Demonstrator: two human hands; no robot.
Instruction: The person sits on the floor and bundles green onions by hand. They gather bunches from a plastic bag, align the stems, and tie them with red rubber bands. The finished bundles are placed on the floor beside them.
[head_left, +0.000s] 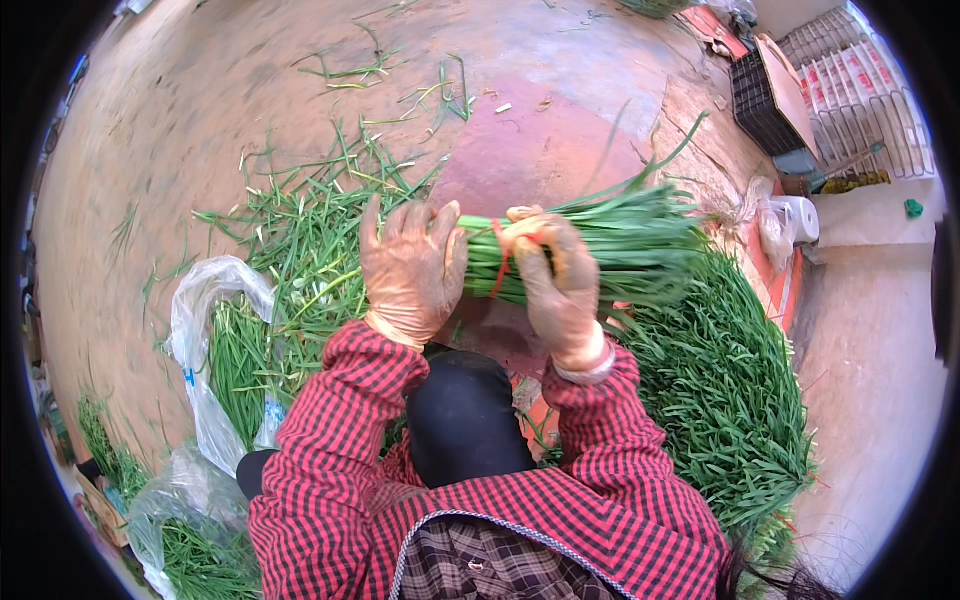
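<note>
A bundle of long green leafy stalks, like garlic chives (630, 240), lies sideways in front of me, its pale stem ends to the left and leaf tips to the right. A red tie (501, 259) goes around it near the stems. My right hand (555, 277), in a thin translucent glove, has its thumb and fingers closed on the bundle and the tie. My left hand (412, 266), gloved too, lies over the stem ends with its fingers raised; its palm side is hidden, so its hold is unclear.
Loose stalks and trimmings (315, 217) litter the floor at left. Plastic bags (217, 405) with more greens stand at lower left. A large pile of bundled greens (720, 390) lies at right. A black crate (761, 97), a wire rack (862, 112) and a white roll (801, 219) are at upper right.
</note>
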